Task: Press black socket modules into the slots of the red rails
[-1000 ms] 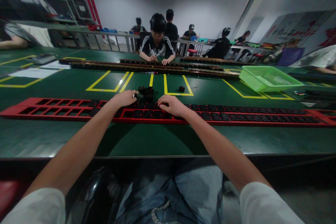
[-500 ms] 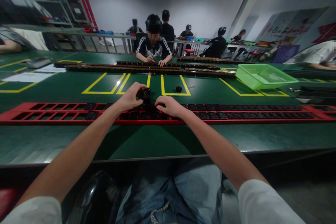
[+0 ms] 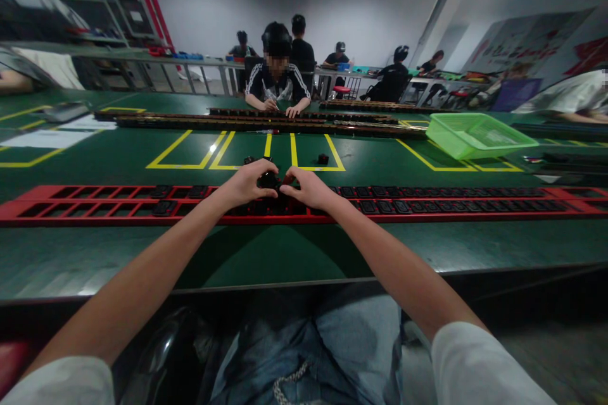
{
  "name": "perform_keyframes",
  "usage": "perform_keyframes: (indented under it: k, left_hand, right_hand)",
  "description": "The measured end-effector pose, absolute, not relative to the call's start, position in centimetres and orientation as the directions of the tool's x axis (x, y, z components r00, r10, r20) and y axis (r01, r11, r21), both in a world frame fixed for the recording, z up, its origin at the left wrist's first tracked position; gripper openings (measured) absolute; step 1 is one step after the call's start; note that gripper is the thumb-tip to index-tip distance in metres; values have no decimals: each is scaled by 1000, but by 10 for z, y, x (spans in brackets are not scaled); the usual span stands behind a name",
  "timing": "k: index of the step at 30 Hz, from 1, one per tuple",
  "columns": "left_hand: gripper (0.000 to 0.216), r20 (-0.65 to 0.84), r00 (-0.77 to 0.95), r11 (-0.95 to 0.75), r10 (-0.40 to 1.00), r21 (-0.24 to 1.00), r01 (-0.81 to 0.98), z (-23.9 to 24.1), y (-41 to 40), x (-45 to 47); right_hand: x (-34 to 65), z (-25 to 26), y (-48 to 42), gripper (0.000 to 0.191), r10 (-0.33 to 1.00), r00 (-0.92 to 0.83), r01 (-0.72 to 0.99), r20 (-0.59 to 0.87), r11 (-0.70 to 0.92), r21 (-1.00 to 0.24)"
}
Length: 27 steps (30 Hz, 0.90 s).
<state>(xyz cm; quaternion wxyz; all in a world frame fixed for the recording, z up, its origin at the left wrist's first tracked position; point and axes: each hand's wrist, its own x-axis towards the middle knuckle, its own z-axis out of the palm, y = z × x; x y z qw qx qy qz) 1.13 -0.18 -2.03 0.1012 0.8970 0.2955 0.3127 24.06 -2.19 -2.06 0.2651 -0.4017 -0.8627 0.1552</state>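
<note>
- My left hand [image 3: 244, 183] is closed round a small black block [image 3: 270, 180] over the middle of the long red slotted frame [image 3: 19, 207].
- My right hand [image 3: 308, 190] bends just beside it; I cannot tell whether it grips anything.
- Square black inserts [image 3: 368, 207] line the frame's right-hand slots.
- A light-green plastic basket [image 3: 446, 138] stands farther off on the green tabletop [image 3: 266, 253].

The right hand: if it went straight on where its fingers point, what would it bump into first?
Probably the black part held by the left hand, just ahead of the right hand; depth is unclear, so they may already touch.
</note>
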Motion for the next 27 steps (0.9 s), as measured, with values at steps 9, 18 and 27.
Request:
perform_keyframes:
  k: [9,18,27]
  left_hand:
    - [52,563,677,-880,474,273,390,-21,-13,24]
    - [38,413,698,-810,585,343,475,-21,-9,15]
    - [32,361,715,-797,599,350,492,-30,-4,20]
  right_hand:
    - [246,-20,-19,25,765,-509,439,395,626,-645]
    - [275,3,-16,41,714,-685,451,145,572,-686]
    - [277,18,-27,49,668,-742,586,-54,608,-535]
